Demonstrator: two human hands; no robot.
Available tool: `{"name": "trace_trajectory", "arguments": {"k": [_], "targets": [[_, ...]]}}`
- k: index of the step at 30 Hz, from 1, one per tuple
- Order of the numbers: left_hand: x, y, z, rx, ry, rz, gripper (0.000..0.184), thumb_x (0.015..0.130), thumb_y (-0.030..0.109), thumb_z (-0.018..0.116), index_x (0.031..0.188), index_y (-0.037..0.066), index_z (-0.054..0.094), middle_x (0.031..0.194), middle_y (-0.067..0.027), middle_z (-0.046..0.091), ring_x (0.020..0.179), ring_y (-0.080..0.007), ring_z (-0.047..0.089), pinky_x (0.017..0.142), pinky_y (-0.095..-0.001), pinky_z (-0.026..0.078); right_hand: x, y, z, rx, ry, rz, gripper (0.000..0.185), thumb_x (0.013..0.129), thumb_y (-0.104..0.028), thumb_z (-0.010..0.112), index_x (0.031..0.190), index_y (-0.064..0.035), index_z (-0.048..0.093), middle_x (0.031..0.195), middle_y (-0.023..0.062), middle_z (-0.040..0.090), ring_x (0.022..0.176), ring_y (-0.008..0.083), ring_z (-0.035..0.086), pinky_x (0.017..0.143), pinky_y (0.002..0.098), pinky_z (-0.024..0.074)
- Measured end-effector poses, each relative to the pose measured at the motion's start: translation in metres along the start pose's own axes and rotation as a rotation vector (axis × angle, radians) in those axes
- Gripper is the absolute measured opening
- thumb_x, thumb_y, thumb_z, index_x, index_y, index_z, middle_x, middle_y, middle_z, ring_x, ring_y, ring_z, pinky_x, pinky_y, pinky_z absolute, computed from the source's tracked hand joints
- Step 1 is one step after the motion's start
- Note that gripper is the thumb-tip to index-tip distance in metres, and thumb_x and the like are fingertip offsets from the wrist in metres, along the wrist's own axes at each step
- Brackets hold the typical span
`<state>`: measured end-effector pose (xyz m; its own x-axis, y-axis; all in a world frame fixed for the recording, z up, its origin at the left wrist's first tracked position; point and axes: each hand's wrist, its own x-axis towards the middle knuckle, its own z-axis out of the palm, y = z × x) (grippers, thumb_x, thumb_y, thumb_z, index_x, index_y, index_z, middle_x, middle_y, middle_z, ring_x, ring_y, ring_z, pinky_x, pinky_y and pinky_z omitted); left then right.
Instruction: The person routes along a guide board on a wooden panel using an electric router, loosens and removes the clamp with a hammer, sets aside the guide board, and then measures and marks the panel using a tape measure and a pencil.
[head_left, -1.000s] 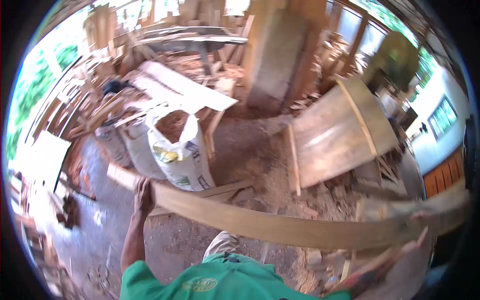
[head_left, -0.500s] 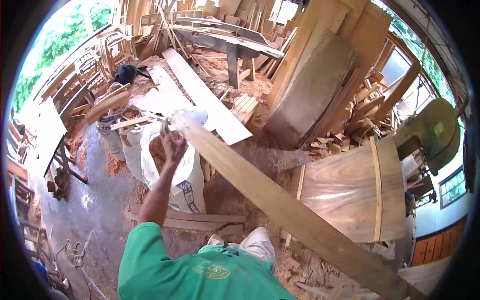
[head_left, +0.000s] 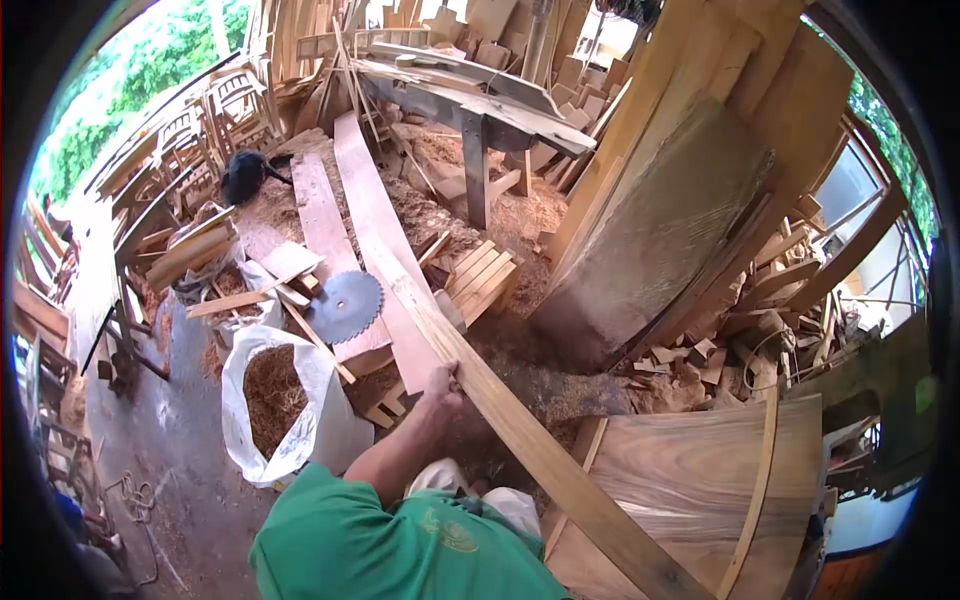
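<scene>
A long wooden plank (head_left: 545, 445) runs diagonally from the middle of the view down to the lower right. My left hand (head_left: 442, 388) is closed on its left edge, partway along, with the thumb side near the top face. My right hand is out of view. Past my left hand lies a round toothed saw blade (head_left: 335, 312), flat on pale boards (head_left: 325, 215). A white sack (head_left: 345, 425) of wood shavings (head_left: 272, 400) stands open to the left of my forearm.
Tall boards (head_left: 660, 220) lean at the right, with offcuts (head_left: 700, 360) on the floor beside them. A wide wooden panel (head_left: 690, 480) with battens lies lower right. Wooden chairs (head_left: 235, 95) are stacked at the far left. A dark bench (head_left: 475, 130) stands at the back.
My left hand has come back from near the plank's far end, where its fingers were spread, and now grips the edge. The view has shifted, and the saw blade shows more fully.
</scene>
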<state>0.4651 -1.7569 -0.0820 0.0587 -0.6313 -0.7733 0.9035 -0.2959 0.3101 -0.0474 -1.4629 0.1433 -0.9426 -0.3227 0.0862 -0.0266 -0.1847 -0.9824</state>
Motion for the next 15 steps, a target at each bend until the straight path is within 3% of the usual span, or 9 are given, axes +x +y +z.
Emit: {"name": "trace_trajectory", "arguments": {"k": [1,3,4,5,7,12,15], "targets": [[0.03,0.005,-0.006,-0.006,0.013,-0.005,0.019,0.096,0.028,0.059,0.105,0.011,0.058,0.084,-0.0038,0.057,0.064,-0.0114,0.055,0.058,-0.0257,0.049,0.005,0.015,0.019,-0.008,-0.016,0.037,0.048,0.097,-0.026,0.049,0.131,0.0073,0.047,0.133,0.019,0.053,0.121,0.029,0.051,0.11,0.0424,0.0386],[0.08,0.034,-0.001,0.025,0.084,-0.006,0.012,0.096,0.025,0.059,0.091,0.014,0.059,0.064,0.0011,0.052,0.053,-0.0125,0.049,0.059,-0.0323,0.052,0.009,0.043,0.053,-0.009,-0.04,0.116,0.048,0.097,-0.026,0.05,0.131,0.0072,0.047,0.134,0.0189,0.053,0.121,0.029,0.051,0.11,0.0425,0.0386],[-0.012,0.052,0.069,0.076,0.165,0.031,0.016,0.095,0.026,0.059,0.099,0.011,0.064,0.085,-0.0058,0.065,0.077,-0.0201,0.064,0.08,-0.0413,0.055,0.009,0.058,0.067,-0.008,-0.043,0.154,0.048,0.096,-0.026,0.05,0.131,0.0071,0.047,0.134,0.0189,0.052,0.121,0.029,0.051,0.11,0.0426,0.0386],[0.066,0.056,0.044,-0.023,0.146,0.113,0.023,0.095,0.028,0.058,0.106,0.01,0.066,0.102,-0.0092,0.07,0.1,-0.0257,0.065,0.091,-0.0436,0.052,0.007,0.072,0.079,-0.011,-0.044,0.194,0.049,0.096,-0.027,0.05,0.131,0.0071,0.047,0.134,0.0188,0.052,0.121,0.029,0.051,0.11,0.0427,0.0386],[0.132,0.083,0.027,0.002,0.189,0.177,0.032,0.095,0.03,0.057,0.116,0.006,0.062,0.111,-0.0113,0.069,0.101,-0.0286,0.065,0.099,-0.0462,0.048,0.0,0.098,0.099,-0.029,-0.029,0.27,0.049,0.096,-0.027,0.05,0.131,0.007,0.047,0.134,0.0187,0.052,0.121,0.029,0.051,0.11,0.0428,0.0386],[0.216,0.154,0.002,0.085,0.188,0.179,0.035,0.096,0.026,0.057,0.123,0.004,0.058,0.117,-0.013,0.065,0.11,-0.0328,0.062,0.1,-0.0511,0.048,-0.036,0.15,0.124,-0.12,0.065,0.429,0.05,0.096,-0.028,0.051,0.131,0.0067,0.048,0.134,0.0184,0.052,0.121,0.0289,0.051,0.11,0.0432,0.0385],[0.179,0.206,0.046,0.265,0.246,0.327,0.037,0.095,0.02,0.059,0.128,0.004,0.052,0.12,-0.014,0.062,0.114,-0.0324,0.059,0.098,-0.0504,0.05,-0.062,0.181,0.132,-0.163,0.144,0.512,0.05,0.095,-0.029,0.051,0.131,0.0065,0.048,0.135,0.0183,0.052,0.121,0.0288,0.051,0.11,0.0434,0.0385]]}}
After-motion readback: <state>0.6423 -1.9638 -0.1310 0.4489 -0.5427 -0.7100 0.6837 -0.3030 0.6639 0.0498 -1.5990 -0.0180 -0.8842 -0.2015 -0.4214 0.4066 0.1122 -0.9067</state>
